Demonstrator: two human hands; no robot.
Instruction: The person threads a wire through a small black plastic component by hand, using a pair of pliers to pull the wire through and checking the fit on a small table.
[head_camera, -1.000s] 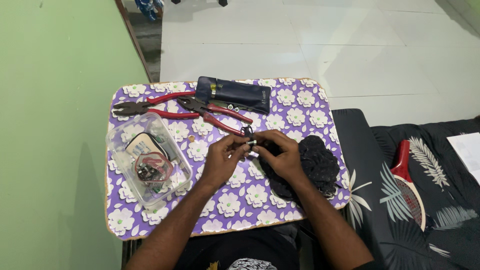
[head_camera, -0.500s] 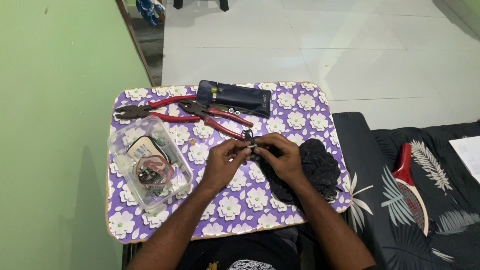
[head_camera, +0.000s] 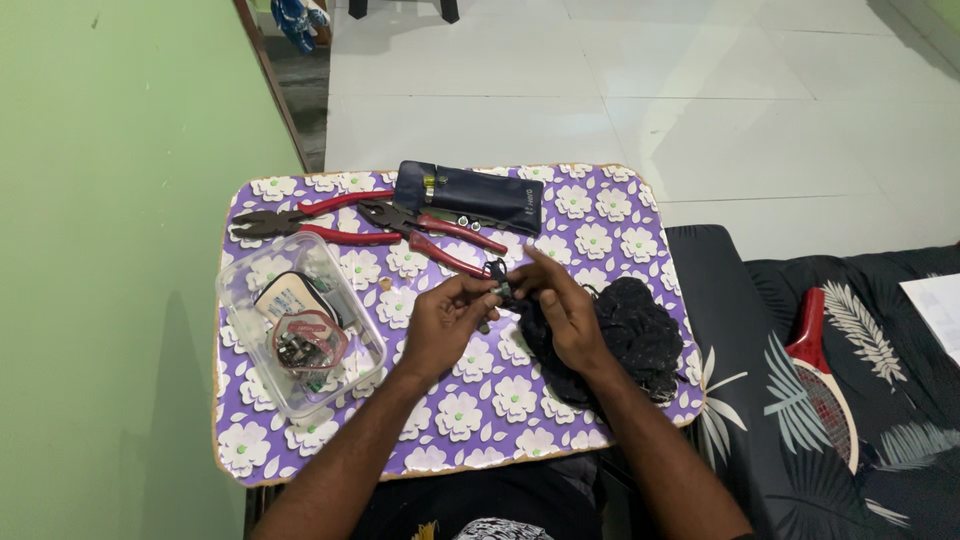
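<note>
Both forearms reach up from the near edge of the surface (head_camera: 330, 450), a small table covered in a purple cloth with white flowers. The left hand (head_camera: 445, 325) and right hand (head_camera: 560, 315) meet over the middle of it, fingertips pinched together on a small dark part (head_camera: 500, 290) held between them; what exactly the part is cannot be told, as it is too small and half hidden by the fingers. Under and just right of the right hand lies a bundle of black mesh fabric (head_camera: 630, 335), reaching toward the right edge of the surface.

To the left of the left hand sits a clear plastic container (head_camera: 295, 335) holding a pale device, a red-rimmed piece and some small electronic parts. Beyond the hands lie two red-handled pliers: one (head_camera: 315, 222) near the far left corner, the other (head_camera: 430, 230) angled toward the middle, its handle ends close to the pinched part. Behind them, at the far edge, rests a dark blue tool pouch (head_camera: 470, 195).

Off to the right, on a dark leaf-printed cushion, lies a red racket (head_camera: 825, 375). A pale tiled floor (head_camera: 640, 90) stretches beyond, with a green wall on the left.
</note>
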